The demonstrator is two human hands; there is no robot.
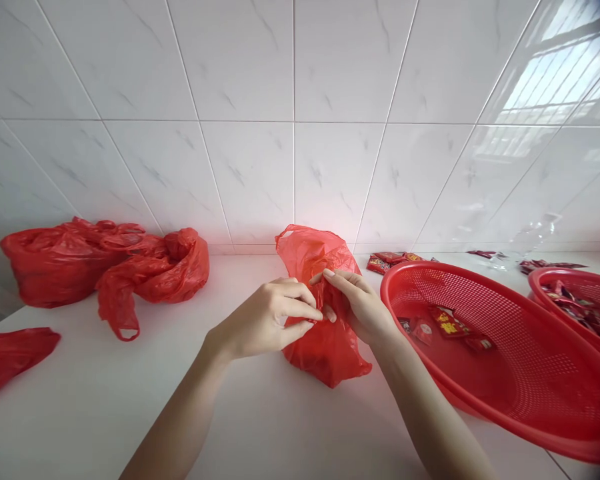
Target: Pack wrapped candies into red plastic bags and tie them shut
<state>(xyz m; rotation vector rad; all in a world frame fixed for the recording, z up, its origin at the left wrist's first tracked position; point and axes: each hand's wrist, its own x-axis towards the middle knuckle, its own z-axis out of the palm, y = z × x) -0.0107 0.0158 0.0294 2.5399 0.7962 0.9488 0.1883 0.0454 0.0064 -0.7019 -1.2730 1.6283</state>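
Note:
A thin red plastic bag (330, 360) stands on the white tabletop in front of me, one loop handle sticking up at its back left. My left hand (275, 313) pinches the bag's gathered front from the left. From the right, my right hand (363, 307) grips the same gathered plastic, thumb and fingers closed near the left fingertips. The exact fold between the fingers is partly hidden. What lies inside the bag cannot be made out.
To the right stands a big red perforated basket (510, 393) with a few small wrapped packets (450, 323). Behind it are more packets (390, 260); a second red basket (555, 275) is at far right. Filled red bags (55, 267) sit left, by the tiled wall (245, 187).

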